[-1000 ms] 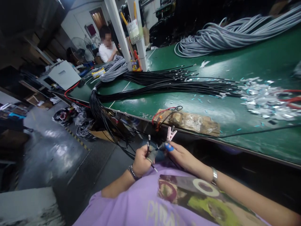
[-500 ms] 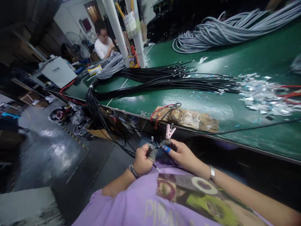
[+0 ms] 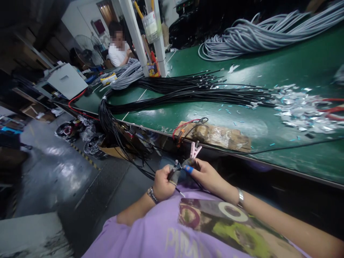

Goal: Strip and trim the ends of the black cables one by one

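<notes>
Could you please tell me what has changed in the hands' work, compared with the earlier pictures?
The left hand and right hand have come slightly closer together. The upper cable end in the left hand now leans more toward the right hand. Nothing was visibly taken or let go. The black cables, grey coil and wooden board stayed in place.

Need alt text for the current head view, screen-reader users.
A person's left hand grips a thin black cable close to their right hand, near a pink clip, in front of a green workbench. On it lie long bundled black cables, looped grey cables and a heap of silvery scraps.
</notes>
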A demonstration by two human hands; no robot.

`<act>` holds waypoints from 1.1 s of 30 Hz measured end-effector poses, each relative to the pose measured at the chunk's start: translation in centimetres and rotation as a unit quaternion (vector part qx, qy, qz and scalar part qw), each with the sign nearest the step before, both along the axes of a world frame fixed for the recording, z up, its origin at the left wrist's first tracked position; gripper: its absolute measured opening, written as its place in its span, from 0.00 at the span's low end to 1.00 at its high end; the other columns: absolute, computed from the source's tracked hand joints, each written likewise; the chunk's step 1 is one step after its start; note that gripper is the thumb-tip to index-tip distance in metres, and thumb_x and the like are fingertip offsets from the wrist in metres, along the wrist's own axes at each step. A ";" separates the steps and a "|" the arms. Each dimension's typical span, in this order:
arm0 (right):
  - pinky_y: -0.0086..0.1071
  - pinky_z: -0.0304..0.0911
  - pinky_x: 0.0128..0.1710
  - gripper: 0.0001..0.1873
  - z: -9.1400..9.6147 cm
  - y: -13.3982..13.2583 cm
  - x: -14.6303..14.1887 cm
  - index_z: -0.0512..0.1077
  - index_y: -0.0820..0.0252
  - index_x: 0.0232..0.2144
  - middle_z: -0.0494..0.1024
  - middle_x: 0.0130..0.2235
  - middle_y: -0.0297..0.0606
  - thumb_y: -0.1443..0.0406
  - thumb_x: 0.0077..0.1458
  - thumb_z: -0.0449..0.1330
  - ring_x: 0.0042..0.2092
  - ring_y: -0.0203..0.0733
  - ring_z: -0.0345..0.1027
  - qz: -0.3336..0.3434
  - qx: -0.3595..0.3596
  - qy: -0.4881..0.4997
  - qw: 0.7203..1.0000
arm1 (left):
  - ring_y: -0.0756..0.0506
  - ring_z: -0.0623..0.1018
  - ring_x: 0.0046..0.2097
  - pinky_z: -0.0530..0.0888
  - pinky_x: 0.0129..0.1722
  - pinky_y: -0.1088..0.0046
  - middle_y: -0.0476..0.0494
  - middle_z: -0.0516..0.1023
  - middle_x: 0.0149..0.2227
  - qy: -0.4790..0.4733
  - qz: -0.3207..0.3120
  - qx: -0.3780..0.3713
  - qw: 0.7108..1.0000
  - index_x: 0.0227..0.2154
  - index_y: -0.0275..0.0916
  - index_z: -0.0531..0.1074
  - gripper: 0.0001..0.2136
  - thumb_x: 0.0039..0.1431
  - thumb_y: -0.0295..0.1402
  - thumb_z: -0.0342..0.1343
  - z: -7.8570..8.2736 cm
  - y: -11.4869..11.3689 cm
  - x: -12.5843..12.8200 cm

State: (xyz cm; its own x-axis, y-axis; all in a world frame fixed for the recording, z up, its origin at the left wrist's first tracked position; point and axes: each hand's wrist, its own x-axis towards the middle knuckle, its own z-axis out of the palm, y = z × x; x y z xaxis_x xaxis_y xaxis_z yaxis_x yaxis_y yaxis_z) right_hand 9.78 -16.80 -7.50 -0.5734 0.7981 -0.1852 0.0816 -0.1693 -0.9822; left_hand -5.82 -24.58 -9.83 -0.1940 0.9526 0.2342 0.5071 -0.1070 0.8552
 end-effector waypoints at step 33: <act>0.39 0.69 0.43 0.22 -0.3 -0.1 1.3 0.76 0.57 0.41 0.80 0.39 0.42 0.51 0.60 0.49 0.40 0.46 0.72 0.085 0.216 -0.037 0.972 | 0.56 0.57 0.17 0.58 0.18 0.79 0.56 0.60 0.13 -0.230 -0.006 -0.129 0.965 0.18 0.38 0.61 0.25 0.45 0.56 0.60 2.3 0.7 0.8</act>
State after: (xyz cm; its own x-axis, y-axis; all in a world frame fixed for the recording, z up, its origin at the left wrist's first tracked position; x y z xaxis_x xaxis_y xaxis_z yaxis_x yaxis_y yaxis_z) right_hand 11.07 -16.93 -7.80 -0.7021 0.7050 0.1002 0.1461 0.2804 -0.9487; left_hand -5.03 -23.90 -7.55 -0.2087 0.9707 -0.1189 0.0673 0.1355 0.9885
